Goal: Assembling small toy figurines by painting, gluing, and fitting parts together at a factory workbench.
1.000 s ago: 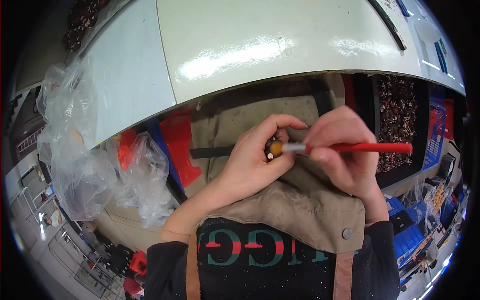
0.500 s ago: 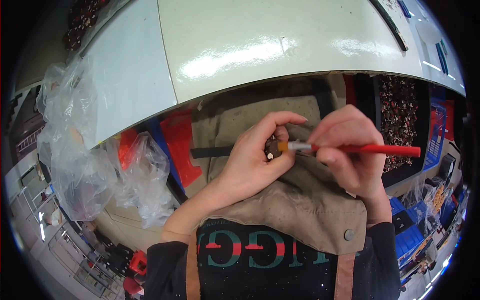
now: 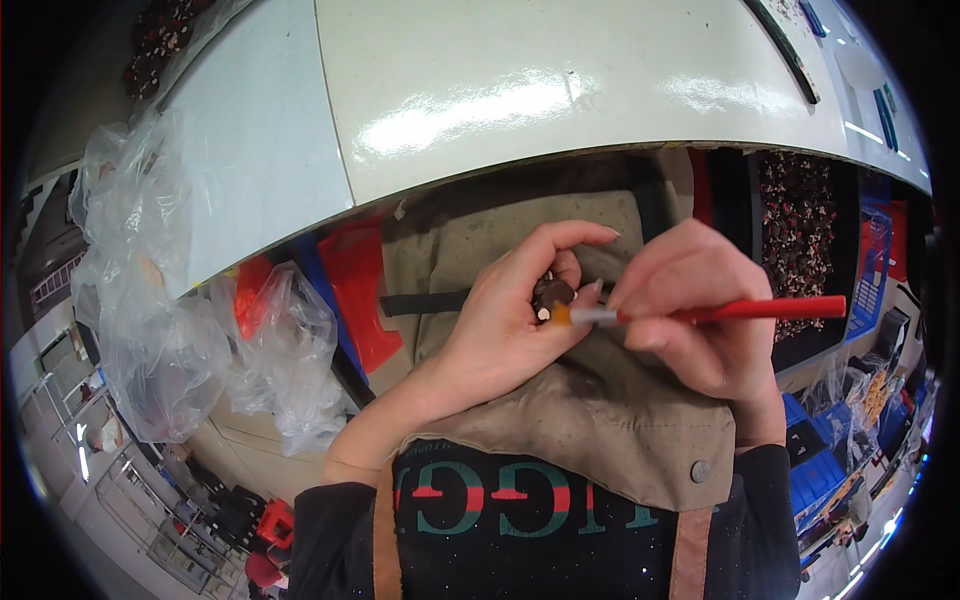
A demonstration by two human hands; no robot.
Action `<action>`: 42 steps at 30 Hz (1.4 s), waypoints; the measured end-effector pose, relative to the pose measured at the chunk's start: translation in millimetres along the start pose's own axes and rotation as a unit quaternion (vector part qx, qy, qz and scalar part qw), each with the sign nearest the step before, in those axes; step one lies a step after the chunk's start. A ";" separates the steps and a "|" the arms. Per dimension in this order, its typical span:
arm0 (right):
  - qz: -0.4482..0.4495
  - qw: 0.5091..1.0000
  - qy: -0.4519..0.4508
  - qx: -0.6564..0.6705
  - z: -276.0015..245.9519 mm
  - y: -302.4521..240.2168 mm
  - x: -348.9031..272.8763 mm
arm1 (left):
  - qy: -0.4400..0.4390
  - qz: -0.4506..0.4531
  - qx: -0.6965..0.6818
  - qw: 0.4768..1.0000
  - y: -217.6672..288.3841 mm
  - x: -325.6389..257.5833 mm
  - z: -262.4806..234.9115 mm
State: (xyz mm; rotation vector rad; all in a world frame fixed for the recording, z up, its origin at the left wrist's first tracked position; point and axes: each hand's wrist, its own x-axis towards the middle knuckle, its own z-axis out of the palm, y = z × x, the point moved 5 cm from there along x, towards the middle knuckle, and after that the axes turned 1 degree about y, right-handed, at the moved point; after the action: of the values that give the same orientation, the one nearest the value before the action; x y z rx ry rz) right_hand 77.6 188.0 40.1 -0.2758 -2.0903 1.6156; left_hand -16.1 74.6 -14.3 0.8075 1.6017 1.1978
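- Dark piece (image 3: 553,291), near the centre: partly hidden in the curled left hand (image 3: 500,315), its full shape impossible to tell.
- Brush (image 3: 770,308): partly hidden in the right hand (image 3: 700,305); its bristles (image 3: 562,314) are blurred.
- Black tray (image 3: 846,240), 3 o'clock: far end hidden under the table (image 3: 600,60); its small pieces (image 3: 797,240) too tiny to make out singly.
- Dark pile (image 3: 160,45), 10 o'clock: cut off by the top edge.
- Dark bar (image 3: 785,52), 2 o'clock: also cut off there.

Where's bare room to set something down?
Glossy white tabletop, between the seam and the black bar; also the pale blue panel, from seam to plastic bags. Crowded: over the apron, left hand holding a brown piece, right hand a red-handled paintbrush; black tray of small pieces.
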 end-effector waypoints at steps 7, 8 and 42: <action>0.001 0.999 -0.053 -0.004 5.9 -1.2 2.6 | 0.004 0.010 -0.021 1.000 -2.6 -0.9 -0.7; 0.009 1.000 -0.014 0.004 4.4 -0.2 2.7 | 0.006 0.012 -0.019 1.000 -1.6 -0.8 -0.8; 0.006 0.844 0.196 -0.499 -132.6 23.6 46.6 | -0.044 0.017 -0.055 0.997 -4.8 -6.7 -3.6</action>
State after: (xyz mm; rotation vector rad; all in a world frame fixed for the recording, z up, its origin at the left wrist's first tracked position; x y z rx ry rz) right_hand 98.8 328.2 54.0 -0.8639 -2.3684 0.2624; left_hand -17.1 66.0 -16.6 0.8099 1.4425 1.2461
